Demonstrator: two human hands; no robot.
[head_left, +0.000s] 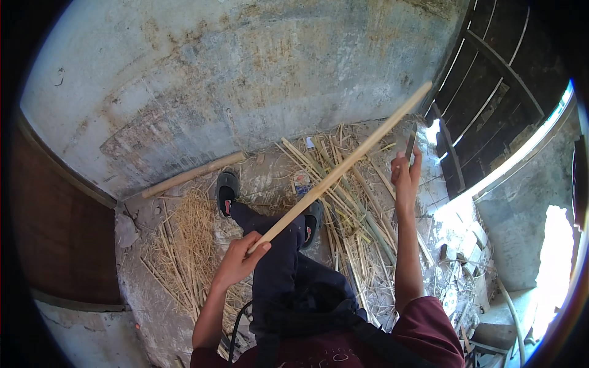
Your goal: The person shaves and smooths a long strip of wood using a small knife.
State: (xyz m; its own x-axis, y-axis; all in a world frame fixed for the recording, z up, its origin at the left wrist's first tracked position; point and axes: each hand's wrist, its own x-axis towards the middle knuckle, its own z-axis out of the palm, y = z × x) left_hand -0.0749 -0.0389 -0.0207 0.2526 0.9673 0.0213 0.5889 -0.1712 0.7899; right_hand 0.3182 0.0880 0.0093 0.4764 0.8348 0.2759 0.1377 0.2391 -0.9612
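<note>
My left hand (238,260) is closed round the lower end of a long, pale bamboo strip (343,165). The strip slants up and away to the right, its far end in front of the stained wall. Off to the right, my right hand (405,167) is raised and closed on a knife (411,142), its blade pointing up and away from me. Knife and strip are apart, with a gap between them. The knife's handle is mostly hidden in my fingers.
Split bamboo pieces (362,208) lie heaped beyond my right foot. Thin shavings (191,236) cover the floor at left. A bamboo pole (193,174) rests along the wall's base (245,92). Dark wooden boards (485,92) stand at right, above broken rubble (469,251). My shoes (227,189) are on the floor.
</note>
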